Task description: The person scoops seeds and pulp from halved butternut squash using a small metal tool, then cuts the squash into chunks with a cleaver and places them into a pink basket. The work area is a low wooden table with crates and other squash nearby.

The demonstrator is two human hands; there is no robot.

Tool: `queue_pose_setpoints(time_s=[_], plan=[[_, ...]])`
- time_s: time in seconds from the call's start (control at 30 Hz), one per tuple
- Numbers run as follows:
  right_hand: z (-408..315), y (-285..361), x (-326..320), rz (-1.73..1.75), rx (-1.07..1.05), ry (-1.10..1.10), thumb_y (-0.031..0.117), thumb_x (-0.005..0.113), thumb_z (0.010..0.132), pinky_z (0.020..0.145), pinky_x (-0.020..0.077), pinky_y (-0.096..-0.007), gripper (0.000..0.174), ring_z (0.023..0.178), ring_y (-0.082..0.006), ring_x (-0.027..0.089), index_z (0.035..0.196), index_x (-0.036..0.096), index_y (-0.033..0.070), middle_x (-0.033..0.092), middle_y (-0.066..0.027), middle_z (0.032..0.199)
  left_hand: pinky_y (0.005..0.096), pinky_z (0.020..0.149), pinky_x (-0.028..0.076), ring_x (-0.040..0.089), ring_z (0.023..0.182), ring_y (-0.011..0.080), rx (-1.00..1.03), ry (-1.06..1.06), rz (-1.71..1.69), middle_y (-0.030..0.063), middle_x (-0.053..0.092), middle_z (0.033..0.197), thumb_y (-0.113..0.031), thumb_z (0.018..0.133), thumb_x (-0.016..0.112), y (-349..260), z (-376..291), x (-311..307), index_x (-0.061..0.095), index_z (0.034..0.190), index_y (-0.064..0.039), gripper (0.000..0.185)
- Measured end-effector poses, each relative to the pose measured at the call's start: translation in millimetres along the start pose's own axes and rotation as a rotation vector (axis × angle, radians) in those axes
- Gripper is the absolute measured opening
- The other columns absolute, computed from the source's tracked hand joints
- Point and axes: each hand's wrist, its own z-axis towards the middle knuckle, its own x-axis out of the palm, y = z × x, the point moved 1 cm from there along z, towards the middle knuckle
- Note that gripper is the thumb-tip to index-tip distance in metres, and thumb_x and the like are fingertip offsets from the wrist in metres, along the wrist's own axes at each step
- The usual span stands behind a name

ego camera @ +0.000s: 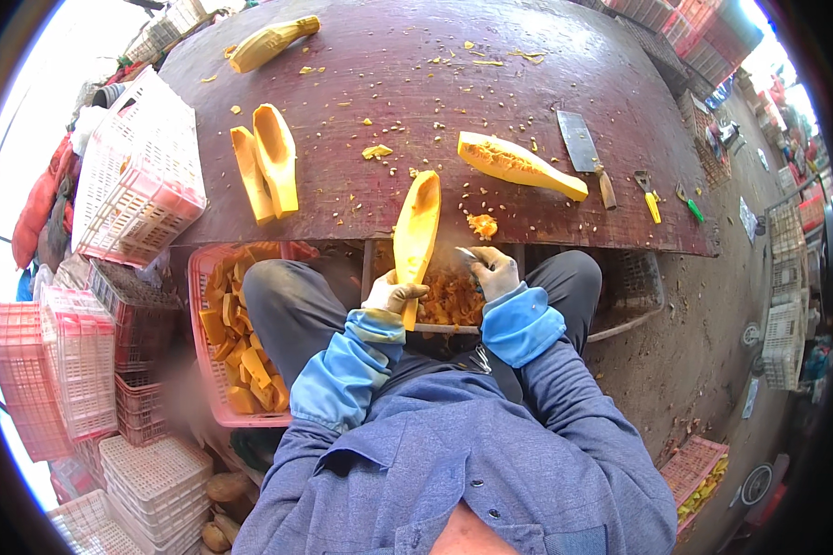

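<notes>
Gloved, my left hand (pixel 389 294) grips the narrow neck of a peeled, hollowed squash half (pixel 415 232), its scooped face turned up. To its right, my right hand (pixel 494 271), gloved as well, is closed around a small metal tool (pixel 466 254), most of it hidden by the fingers. Below both hands, a container of orange pulp and seeds (pixel 451 305) sits between my knees. On the table ahead lies a squash half with its pulp still inside (pixel 514 165). Two scooped halves (pixel 265 166) lie side by side at the left.
The dark red table (pixel 361 76) carries scattered seeds, a cleaver (pixel 578 142), a yellow-handled peeler (pixel 647 198), a green-handled peeler (pixel 690 202) and a whole peeled squash (pixel 274 43). A pink crate (pixel 205 333) of squash pieces stands by my left leg. Stacked plastic crates (pixel 52 374) line the left.
</notes>
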Motion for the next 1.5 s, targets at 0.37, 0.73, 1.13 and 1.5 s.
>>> queue_pose_setpoints(time_s=[0.37, 0.73, 1.13, 1.5], plan=[[4.6, 6.6, 4.8, -0.051, -0.107, -0.019, -0.002, 0.069, 0.090, 0.074, 0.0575, -0.0299, 0.029, 0.084, -0.0166, 0.072, 0.118, 0.075, 0.001, 0.076, -0.0106, 0.101, 0.0355, 0.066, 0.056, 0.067, 0.073, 0.0221, -0.058, -0.120, 0.230, 0.0106, 0.071, 0.090, 0.000, 0.077, 0.084, 2.9, 0.0, 4.4, 0.066, 0.120, 0.001, 0.046], [79.0, 63.9, 38.7, -0.526, -0.490, -0.217, 0.009, 0.072, 0.087, 0.090, 0.0573, -0.0426, 0.028, 0.101, -0.0362, 0.072, 0.115, 0.075, 0.007, 0.072, -0.0148, 0.117, 0.0360, 0.076, 0.054, 0.066, 0.081, 0.0241, -0.069, -0.146, 0.193, 0.0087, 0.068, 0.095, 0.014, 0.072, 0.071, 14.2, -6.3, 13.4, 0.065, 0.123, 0.003, 0.052], [21.8, 39.7, 10.0, -0.113, -0.244, 0.057, 0.000, 0.073, 0.085, 0.087, 0.0563, -0.0335, 0.029, 0.095, -0.0270, 0.073, 0.114, 0.075, 0.000, 0.076, -0.0152, 0.103, 0.0358, 0.085, 0.056, 0.072, 0.092, 0.0248, 0.118, -0.187, 0.425, 0.0108, 0.075, 0.103, 0.006, 0.077, 0.073, 15.0, -0.1, 10.1, 0.067, 0.122, 0.002, 0.046], [16.8, 1.0, 4.7, 0.074, -0.083, -0.083, -0.003, 0.069, 0.091, 0.073, 0.0564, -0.0266, 0.024, 0.081, -0.0119, 0.069, 0.115, 0.076, 0.000, 0.076, -0.0073, 0.098, 0.0307, 0.078, 0.055, 0.067, 0.085, 0.0171, 0.116, -0.266, 0.382, 0.0066, 0.072, 0.100, 0.007, 0.077, 0.081, -6.3, -3.3, 5.7, 0.067, 0.117, 0.001, 0.043]])
